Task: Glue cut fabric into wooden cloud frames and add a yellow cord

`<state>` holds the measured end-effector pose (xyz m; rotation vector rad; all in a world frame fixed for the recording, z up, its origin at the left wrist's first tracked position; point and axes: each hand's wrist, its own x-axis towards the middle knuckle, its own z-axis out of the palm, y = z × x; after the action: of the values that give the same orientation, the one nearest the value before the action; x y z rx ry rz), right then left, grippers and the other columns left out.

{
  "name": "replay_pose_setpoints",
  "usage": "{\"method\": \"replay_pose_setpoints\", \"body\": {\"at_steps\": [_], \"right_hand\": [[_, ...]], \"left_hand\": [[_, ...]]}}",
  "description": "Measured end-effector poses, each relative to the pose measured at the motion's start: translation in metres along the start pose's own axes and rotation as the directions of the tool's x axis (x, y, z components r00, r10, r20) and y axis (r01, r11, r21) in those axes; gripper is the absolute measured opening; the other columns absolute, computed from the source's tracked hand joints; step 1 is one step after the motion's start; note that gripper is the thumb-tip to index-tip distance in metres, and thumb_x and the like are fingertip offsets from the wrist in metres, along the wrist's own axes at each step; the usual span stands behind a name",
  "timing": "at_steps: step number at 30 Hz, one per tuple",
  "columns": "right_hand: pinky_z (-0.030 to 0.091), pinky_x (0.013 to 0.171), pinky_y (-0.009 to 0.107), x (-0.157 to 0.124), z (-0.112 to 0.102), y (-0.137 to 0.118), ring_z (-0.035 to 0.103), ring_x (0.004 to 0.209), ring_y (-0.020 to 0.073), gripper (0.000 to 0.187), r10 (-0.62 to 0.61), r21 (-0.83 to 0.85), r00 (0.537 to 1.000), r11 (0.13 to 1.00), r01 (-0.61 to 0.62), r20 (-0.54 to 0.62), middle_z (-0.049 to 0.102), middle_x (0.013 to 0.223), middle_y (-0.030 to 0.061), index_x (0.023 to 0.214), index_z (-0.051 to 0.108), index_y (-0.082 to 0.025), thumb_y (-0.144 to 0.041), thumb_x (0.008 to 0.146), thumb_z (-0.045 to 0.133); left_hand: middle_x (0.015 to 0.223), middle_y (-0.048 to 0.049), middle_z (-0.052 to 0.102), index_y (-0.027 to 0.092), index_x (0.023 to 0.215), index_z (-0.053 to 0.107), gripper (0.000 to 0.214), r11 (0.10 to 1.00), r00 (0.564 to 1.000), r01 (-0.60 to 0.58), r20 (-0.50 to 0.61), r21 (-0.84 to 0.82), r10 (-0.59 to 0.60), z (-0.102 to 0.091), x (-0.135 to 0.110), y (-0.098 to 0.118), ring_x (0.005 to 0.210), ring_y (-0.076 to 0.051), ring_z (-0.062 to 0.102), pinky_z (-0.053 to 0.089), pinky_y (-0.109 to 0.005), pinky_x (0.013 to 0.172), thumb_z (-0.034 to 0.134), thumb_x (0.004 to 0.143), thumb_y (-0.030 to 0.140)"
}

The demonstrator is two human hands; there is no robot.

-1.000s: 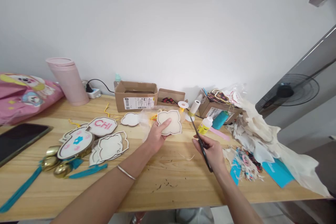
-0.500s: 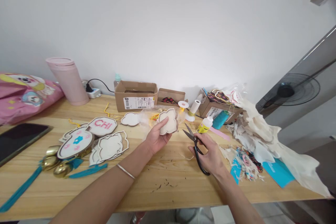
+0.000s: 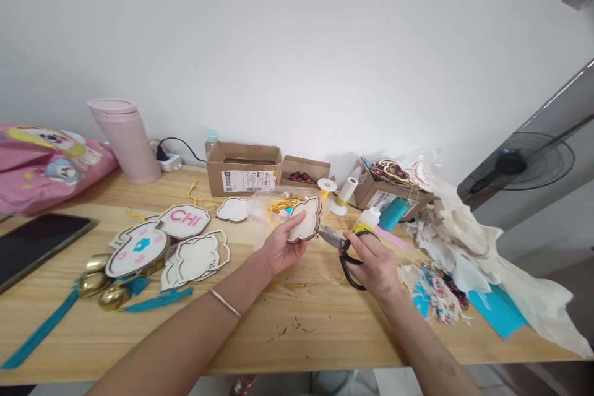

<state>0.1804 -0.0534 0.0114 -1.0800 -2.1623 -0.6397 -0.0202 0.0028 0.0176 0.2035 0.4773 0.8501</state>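
Observation:
My left hand (image 3: 284,246) grips a cloud-shaped wooden plaque (image 3: 304,220) faced with pale fabric, thumb across its front. My right hand (image 3: 375,265) has its fingers through the black handles of a pair of scissors (image 3: 331,237). The blade tips point left and meet the plaque's right lower edge; I cannot tell whether they touch it. Behind the plaque lies a clear plastic bag (image 3: 262,210) with yellow cords. A glue bottle (image 3: 368,219) with a yellow label stands just beyond my right hand, beside a teal thread spool (image 3: 393,213).
Left are finished plaques, one a CHI plaque (image 3: 184,221), brass bells (image 3: 114,297) with teal tassels, a phone (image 3: 44,246) and a pink tumbler (image 3: 125,142). A cardboard box (image 3: 244,168) stands at the wall. Fabric scraps (image 3: 439,294) and cream cloth (image 3: 482,247) lie right.
The scissors have moved left to the plaque's edge, and their blades have come closer together. The plaque has turned slightly in my left hand. The view has shifted a little.

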Motion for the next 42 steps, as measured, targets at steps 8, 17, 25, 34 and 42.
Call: {"method": "replay_pose_setpoints", "body": {"at_steps": [8,17,25,34,42], "right_hand": [[0.036,0.046,0.024,-0.002,0.0,0.005,0.051,0.054,0.014,0.028,-0.044,-0.084,0.999,0.995,0.044,0.006,0.055,0.062,0.0027,0.108,0.057,-0.015,-0.019,0.082,0.046],[0.036,0.045,0.021,-0.001,0.002,0.002,0.047,0.048,0.0112,0.02,0.163,0.079,0.982,0.985,-0.156,-0.097,0.049,0.054,-0.0006,0.093,0.063,-0.017,-0.021,0.082,0.048],[0.043,0.048,0.021,0.0,0.0,0.005,0.051,0.051,0.0114,0.023,0.382,0.358,0.917,0.845,-0.397,0.115,0.056,0.059,-0.0004,0.089,0.063,-0.015,-0.032,0.073,0.06],[0.049,0.06,0.027,-0.003,0.006,-0.007,0.057,0.068,0.0156,0.035,0.458,0.568,0.868,0.669,-0.48,0.194,0.059,0.077,0.0041,0.1,0.056,-0.017,-0.04,0.073,0.057],[0.043,0.052,0.023,-0.004,0.001,-0.018,0.049,0.057,0.0125,0.023,0.321,0.3,0.943,0.894,-0.332,0.088,0.054,0.069,0.0019,0.096,0.058,-0.018,-0.026,0.075,0.059]], "left_hand": [[0.058,-0.004,0.066,0.008,0.088,0.06,0.013,1.0,1.0,0.013,0.004,0.003,-0.013,0.001,-0.001,0.0,0.043,-0.012,0.061,0.05,-0.016,0.034,0.053,0.081,0.016],[0.063,-0.005,0.067,0.008,0.09,0.061,0.016,1.0,0.999,0.03,-0.018,0.003,-0.03,-0.002,0.002,-0.001,0.047,-0.012,0.063,0.05,-0.015,0.037,0.059,0.077,0.016],[0.061,-0.0048,0.067,0.008,0.086,0.06,0.013,0.998,0.997,0.06,-0.044,-0.024,-0.061,0.001,-0.001,0.001,0.046,-0.012,0.063,0.049,-0.015,0.034,0.057,0.079,0.018],[0.062,-0.0052,0.067,0.008,0.089,0.059,0.014,0.999,0.998,0.042,-0.04,-0.021,-0.043,0.001,-0.002,0.001,0.048,-0.013,0.063,0.049,-0.016,0.034,0.055,0.08,0.018],[0.064,-0.0053,0.067,0.009,0.09,0.06,0.013,0.999,0.999,-0.028,-0.04,-0.025,0.027,-0.001,0.001,0.001,0.049,-0.013,0.063,0.051,-0.017,0.038,0.054,0.081,0.017]]}}
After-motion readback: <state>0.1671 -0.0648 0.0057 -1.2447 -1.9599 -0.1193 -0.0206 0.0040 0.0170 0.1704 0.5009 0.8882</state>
